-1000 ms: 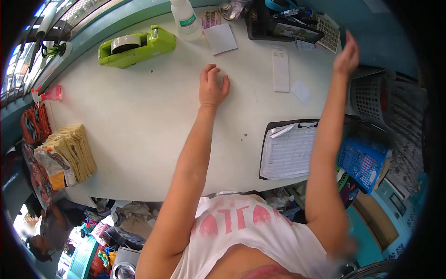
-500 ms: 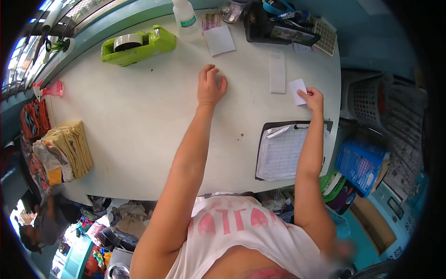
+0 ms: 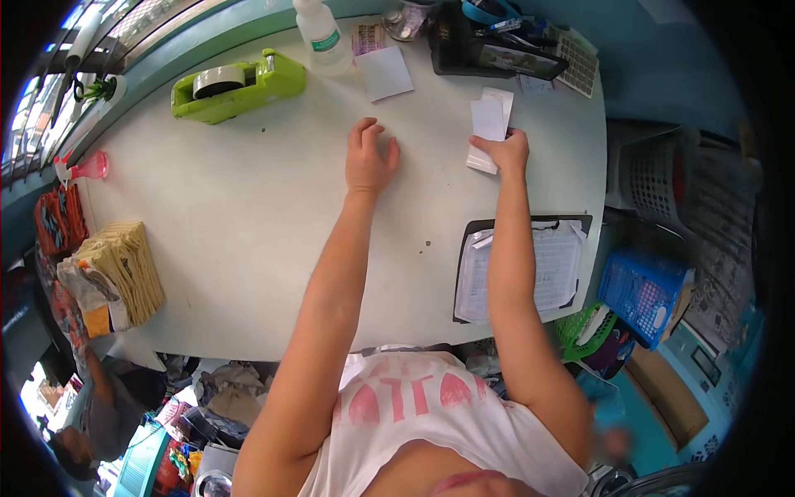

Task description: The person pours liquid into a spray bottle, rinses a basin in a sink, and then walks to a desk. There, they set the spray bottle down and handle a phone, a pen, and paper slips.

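My left hand (image 3: 372,157) rests on the white table (image 3: 248,199), its fingers loosely curled but apart and nothing in them. Over on the right, my right hand (image 3: 505,152) has its thumb and fingers around a small white card (image 3: 488,119). Beneath that card and hand lies a longer white paper strip (image 3: 484,159), partly covered. A square white paper (image 3: 385,73) lies beyond my left hand, beside a clear bottle (image 3: 323,37). Under my right forearm is a clipboard with written sheets (image 3: 555,265).
A green tape dispenser (image 3: 238,85) stands at the back left. Stacked yellowish cloths (image 3: 124,269) sit at the left edge, near a pink spray bottle (image 3: 89,166). A black organizer (image 3: 497,58) is at the back right. Another person (image 3: 116,410) is at the lower left.
My right hand has moved left with the white card, which now overlaps the paper strip; the strip has tilted. My left hand has hardly moved. The person at the lower left has shifted.
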Available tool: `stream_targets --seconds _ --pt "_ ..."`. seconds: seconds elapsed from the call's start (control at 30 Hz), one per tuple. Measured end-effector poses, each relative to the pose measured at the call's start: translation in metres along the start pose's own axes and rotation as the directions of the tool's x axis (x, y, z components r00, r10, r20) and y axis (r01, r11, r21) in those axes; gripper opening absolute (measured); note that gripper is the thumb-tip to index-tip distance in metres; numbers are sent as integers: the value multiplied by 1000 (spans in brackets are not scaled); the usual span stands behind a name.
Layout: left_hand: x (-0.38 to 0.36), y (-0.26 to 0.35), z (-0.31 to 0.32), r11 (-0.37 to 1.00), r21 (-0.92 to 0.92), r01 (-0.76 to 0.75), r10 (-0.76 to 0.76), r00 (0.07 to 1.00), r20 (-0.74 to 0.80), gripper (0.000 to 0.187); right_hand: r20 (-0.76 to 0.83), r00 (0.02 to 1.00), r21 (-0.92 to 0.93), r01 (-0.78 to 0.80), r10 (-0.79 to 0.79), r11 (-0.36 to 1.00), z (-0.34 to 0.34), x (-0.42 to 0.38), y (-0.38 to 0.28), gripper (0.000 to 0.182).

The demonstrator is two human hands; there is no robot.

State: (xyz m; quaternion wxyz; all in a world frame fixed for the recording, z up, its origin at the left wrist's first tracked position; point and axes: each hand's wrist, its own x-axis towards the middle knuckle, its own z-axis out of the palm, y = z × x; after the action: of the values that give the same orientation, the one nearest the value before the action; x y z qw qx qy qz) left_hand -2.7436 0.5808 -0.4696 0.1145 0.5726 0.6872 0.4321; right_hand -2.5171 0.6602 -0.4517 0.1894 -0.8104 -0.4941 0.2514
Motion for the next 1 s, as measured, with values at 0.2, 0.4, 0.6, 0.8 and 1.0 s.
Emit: stream_targets --seconds 0.2,0.4,0.6,0.8,1.0 --pt "1 -3 2 1000 1 -1 1 1000 -17 27 187 938 660 -340 291 670 -38 49 59 52" --pt "3 -1 1 1000 -1 -13 13 1000 -27 25 128 918 843 -301 375 447 -100 128 65 65" --pt "1 -4 1 1000 -1 -17 17 1000 -23 25 -350 936 140 9 41 990 -159 39 127 86" --pt "1 -3 -3 1000 -12 -21 20 1000 -24 28 -590 752 -357 -569 294 741 -177 -138 287 97" --pt "-25 5 -11 959 -18 -281 277 930 243 47 -353 607 38 -751 712 660 -128 -254 233 103"
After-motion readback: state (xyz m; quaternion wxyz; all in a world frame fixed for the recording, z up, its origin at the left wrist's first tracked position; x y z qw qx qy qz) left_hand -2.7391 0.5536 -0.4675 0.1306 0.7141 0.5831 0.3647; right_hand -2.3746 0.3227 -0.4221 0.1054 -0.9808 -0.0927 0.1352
